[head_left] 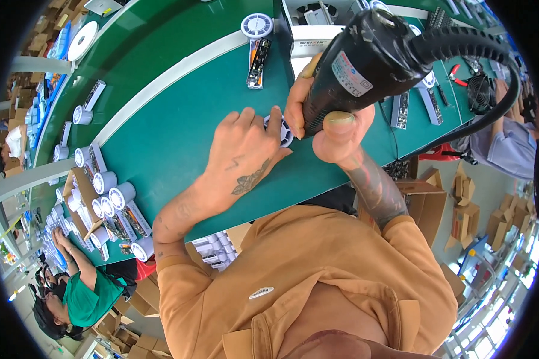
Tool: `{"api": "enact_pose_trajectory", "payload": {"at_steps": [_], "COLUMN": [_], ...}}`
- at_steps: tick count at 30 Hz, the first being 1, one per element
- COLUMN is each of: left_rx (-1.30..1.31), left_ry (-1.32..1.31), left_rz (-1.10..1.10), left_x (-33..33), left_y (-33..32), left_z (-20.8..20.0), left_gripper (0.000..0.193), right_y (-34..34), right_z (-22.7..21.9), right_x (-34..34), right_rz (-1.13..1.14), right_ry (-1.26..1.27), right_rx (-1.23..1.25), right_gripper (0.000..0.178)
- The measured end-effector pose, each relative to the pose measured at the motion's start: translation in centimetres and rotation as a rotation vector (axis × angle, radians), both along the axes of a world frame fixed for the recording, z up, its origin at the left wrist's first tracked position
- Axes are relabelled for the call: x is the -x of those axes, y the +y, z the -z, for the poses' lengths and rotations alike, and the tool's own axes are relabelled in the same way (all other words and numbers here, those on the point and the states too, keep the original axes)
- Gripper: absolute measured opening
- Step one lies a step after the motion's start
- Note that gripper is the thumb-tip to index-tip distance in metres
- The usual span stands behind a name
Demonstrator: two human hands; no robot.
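My right hand (344,133) is closed around a thick black corded electric screwdriver (356,72), held slanting, with its lower end toward the table. That tip is hidden by my hands. My left hand (241,146) lies low over the green bench, fingers curled over a small white round housing (287,135) with a slotted, wheel-like face. The housing sits right by the tool's lower end; most of it is covered by my left fingers. Farther back lies a similar white lamp-like unit (257,27), its narrow open case showing a circuit board (258,63).
Several white cylindrical units (121,195) with boards crowd the bench's left end, beside a cardboard box (85,197). A white equipment box (308,45) stands behind the tool. Red-handled pliers (458,76) lie far right. The thick black cable (509,99) loops down right. A person in green (93,299) works at left.
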State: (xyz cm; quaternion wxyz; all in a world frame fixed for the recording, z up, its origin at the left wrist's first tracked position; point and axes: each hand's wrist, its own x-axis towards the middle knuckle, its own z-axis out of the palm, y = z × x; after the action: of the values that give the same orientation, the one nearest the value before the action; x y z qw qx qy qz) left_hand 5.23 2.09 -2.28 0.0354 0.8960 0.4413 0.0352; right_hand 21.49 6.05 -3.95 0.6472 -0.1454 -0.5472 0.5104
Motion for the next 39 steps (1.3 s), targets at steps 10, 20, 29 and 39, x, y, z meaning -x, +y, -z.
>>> {"api": "enact_pose_trajectory", "payload": {"at_steps": [10, 20, 29, 39], "left_rx": [0.016, 0.004, 0.008, 0.148], "left_ry": [0.015, 0.016, 0.047, -0.094], "left_rz": [-0.008, 0.0, 0.011, -0.09], "left_x": [-0.3, -0.3, -0.9, 4.0], "left_y": [0.4, 0.4, 0.9, 3.3], "left_z": [0.2, -0.1, 0.2, -3.4], "left_gripper": [0.062, 0.062, 0.059, 0.047], "right_y": [-0.6, -0.6, -0.5, -2.5], "right_z": [0.1, 1.4, 1.8, 0.6], "right_x": [-1.4, -0.5, -1.3, -9.6], "right_rz": [-0.073, 0.146, -0.151, 0.106], "right_ry": [-0.175, 0.209, 0.124, 0.479], "right_rx": [0.264, 0.113, 0.266, 0.313], "right_gripper": [0.093, 0.098, 0.089, 0.068]}}
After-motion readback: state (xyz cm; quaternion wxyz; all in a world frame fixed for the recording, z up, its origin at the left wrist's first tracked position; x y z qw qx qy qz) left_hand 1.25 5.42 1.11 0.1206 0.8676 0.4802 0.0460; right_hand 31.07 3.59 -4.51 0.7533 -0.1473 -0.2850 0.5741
